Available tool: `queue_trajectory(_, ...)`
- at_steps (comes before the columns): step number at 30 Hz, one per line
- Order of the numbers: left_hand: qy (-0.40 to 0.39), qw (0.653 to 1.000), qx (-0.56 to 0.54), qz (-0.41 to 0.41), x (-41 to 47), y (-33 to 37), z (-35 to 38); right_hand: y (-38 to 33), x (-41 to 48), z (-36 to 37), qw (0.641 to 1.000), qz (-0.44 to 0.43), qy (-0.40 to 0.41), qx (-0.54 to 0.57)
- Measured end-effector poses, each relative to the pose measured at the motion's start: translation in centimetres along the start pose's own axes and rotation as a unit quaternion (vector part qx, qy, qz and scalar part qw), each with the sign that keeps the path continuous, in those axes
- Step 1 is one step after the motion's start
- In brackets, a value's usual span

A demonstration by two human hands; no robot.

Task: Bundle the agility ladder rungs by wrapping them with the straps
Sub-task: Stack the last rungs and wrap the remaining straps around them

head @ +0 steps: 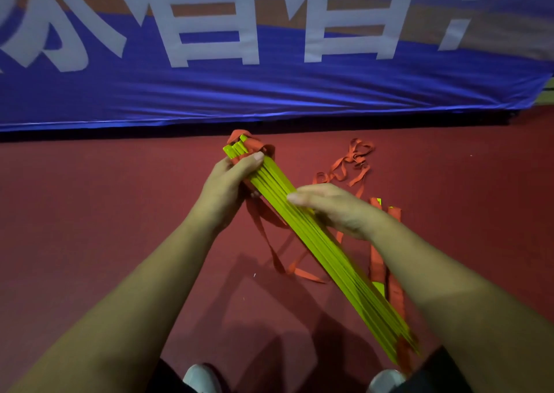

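Rungs inside curled left hand fingers, right hand fingers straight, together, flat across middle

A dark red floor runs back to a wrinkled blue banner with big white characters (orange patches near its top). A black strip edges its base. Dim light, soft shadows.

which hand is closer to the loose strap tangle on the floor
Right. The right hand lies flat on the rungs just short of the tangle; the left hand grips their far end.
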State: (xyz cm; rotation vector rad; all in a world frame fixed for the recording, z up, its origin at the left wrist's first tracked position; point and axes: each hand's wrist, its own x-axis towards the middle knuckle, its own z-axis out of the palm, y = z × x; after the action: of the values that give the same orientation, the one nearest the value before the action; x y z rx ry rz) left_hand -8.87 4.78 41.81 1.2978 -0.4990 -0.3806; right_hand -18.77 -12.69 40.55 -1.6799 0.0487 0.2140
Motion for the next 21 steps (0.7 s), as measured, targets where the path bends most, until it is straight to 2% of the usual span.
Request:
queue_trajectory(5, -0.08, 0.994, -0.076, -0.013, 0.0, 0.4, -0.4, 0.3, -0.3, 0.0, 0.996, 0.023, -0.042, 0.082)
queue_trajectory(10, -0.113, 0.992, 0.049, 0.012, -0.1, 0.8, -0.7, 0.7, -0.8, 0.4, 0.987, 0.023, -0.101, 0.122)
queue_trajectory(13, -0.085, 0.987, 0.136, 0.002, -0.2, 1.1, -0.3, 0.7, -0.8, 0.6, 0.995, -0.001, -0.055, 0.087)
queue_trajectory(17, 0.014, 0.958, 0.285, 0.002, 0.1, 0.6, -0.3, 0.7, -0.1, 0.7, 0.998, -0.018, 0.041, 0.037)
queue_trajectory(21, 0.018, 0.956, 0.292, -0.024, 0.1, 0.2, -0.1, 1.4, 0.5, 0.7, 0.995, -0.019, 0.089, -0.042)
